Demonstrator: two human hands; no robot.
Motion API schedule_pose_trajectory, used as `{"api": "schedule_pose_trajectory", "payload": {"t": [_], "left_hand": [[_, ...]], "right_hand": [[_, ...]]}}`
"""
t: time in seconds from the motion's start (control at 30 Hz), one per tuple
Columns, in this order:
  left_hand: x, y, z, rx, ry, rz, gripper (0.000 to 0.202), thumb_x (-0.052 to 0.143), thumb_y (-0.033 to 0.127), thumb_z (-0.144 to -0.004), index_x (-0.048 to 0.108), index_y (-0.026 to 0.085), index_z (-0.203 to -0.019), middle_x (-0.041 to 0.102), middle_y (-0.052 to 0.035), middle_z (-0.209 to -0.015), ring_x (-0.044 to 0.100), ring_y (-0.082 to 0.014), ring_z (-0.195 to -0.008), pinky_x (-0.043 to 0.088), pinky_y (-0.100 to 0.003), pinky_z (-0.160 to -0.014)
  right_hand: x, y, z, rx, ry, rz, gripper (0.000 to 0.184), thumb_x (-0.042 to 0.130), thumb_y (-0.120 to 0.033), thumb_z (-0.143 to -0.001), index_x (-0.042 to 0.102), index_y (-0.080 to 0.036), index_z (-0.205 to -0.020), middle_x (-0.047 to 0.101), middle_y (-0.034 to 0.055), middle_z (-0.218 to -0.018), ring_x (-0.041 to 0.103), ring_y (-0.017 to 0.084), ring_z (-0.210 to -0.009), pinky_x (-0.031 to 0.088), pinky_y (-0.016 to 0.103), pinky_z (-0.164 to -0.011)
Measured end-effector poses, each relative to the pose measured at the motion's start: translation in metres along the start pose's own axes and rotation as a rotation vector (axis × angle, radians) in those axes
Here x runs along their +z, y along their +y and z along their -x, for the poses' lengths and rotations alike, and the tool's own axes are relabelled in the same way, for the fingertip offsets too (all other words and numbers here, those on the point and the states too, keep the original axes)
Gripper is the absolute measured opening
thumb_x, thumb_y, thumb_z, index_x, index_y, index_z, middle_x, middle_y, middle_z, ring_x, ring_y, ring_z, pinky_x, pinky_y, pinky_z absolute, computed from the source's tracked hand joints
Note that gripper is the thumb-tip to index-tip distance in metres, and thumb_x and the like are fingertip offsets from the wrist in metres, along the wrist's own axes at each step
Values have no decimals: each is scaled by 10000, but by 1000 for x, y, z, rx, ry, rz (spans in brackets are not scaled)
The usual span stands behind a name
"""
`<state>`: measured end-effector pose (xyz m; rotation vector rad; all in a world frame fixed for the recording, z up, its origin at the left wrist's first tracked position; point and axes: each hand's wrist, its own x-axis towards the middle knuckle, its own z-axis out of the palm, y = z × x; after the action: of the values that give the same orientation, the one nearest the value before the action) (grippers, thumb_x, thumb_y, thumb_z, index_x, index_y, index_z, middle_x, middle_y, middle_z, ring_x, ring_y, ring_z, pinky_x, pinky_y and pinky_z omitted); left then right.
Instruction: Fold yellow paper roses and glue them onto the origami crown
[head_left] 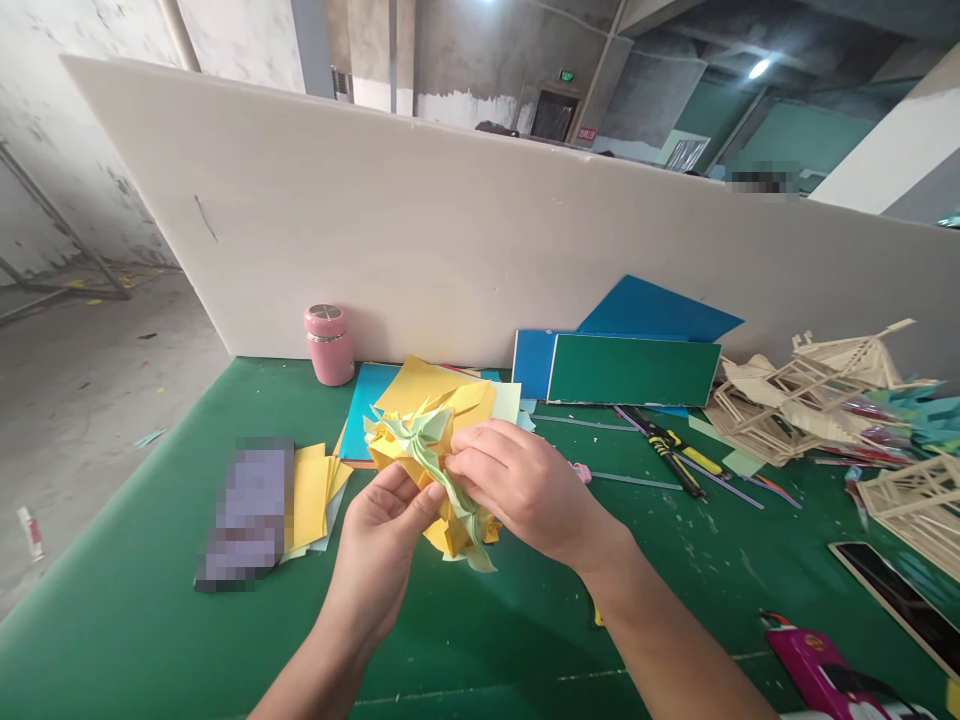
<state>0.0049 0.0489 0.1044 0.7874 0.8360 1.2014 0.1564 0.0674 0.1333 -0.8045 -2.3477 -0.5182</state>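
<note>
Above the green table I hold a folded paper piece [424, 440] made of yellow and pale green paper with pointed, petal-like tips. My left hand [386, 520] is closed on its lower left side, the thumb pressed on the pale green fold. From the right, my right hand [521, 480] pinches the piece, its fingertips partly hidden behind the hand and the paper. Beneath and behind it lie yellow sheets [409, 378] and a blue sheet [365, 405].
A pink flask [331, 345] stands by the white partition [450, 230]. Left lies a pixelated dark phone-like slab [251, 510] beside yellow paper [311, 495]. Right are a green board [634, 370], a yellow-black cutter [667, 455], wooden stick models [795, 400] and a magenta device [814, 665].
</note>
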Motion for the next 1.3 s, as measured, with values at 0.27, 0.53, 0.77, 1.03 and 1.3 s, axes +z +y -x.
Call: {"api": "schedule_pose_trajectory", "payload": {"t": [0.27, 0.53, 0.77, 1.03, 1.3], "left_hand": [[-2, 1, 1, 4, -9, -2, 343, 775, 252, -668, 706, 189, -998, 739, -71, -1020, 669, -223, -957, 540, -270, -773], [-2, 1, 1, -2, 17, -9, 346, 790, 265, -641, 716, 183, -969, 745, -85, -1006, 672, -248, -964, 548, -305, -793], [-2, 3, 1, -7, 23, 0, 382, 815, 264, -602, 724, 182, -963, 751, -91, -989, 679, -254, -949, 553, -301, -775], [-2, 4, 3, -14, 29, 12, 397, 825, 257, -590, 728, 194, -970, 755, -84, -982, 679, -251, -953, 553, -292, -776], [-3, 3, 3, -12, 30, -1, 403, 828, 257, -582, 727, 184, -965, 754, -94, -984, 683, -255, -934, 550, -287, -752]], "right_hand": [[-1, 0, -1, -13, -21, -14, 237, 437, -30, -890, 636, -107, -788, 691, 95, -846, 648, 193, -825, 573, 318, -764], [-3, -1, 0, -12, -30, -42, 245, 430, -31, -895, 629, -117, -782, 688, 96, -846, 642, 189, -821, 568, 313, -730], [-5, -2, -1, -4, -32, -58, 290, 387, -28, -905, 628, -133, -784, 690, 90, -858, 631, 177, -808, 558, 306, -721], [-6, -1, -1, -9, -30, -97, 261, 419, -12, -882, 650, -107, -804, 699, 98, -877, 627, 179, -796, 560, 302, -724], [-6, -2, 0, 0, -24, -98, 276, 405, -22, -895, 644, -126, -803, 703, 90, -890, 637, 180, -825, 565, 304, -722]]}}
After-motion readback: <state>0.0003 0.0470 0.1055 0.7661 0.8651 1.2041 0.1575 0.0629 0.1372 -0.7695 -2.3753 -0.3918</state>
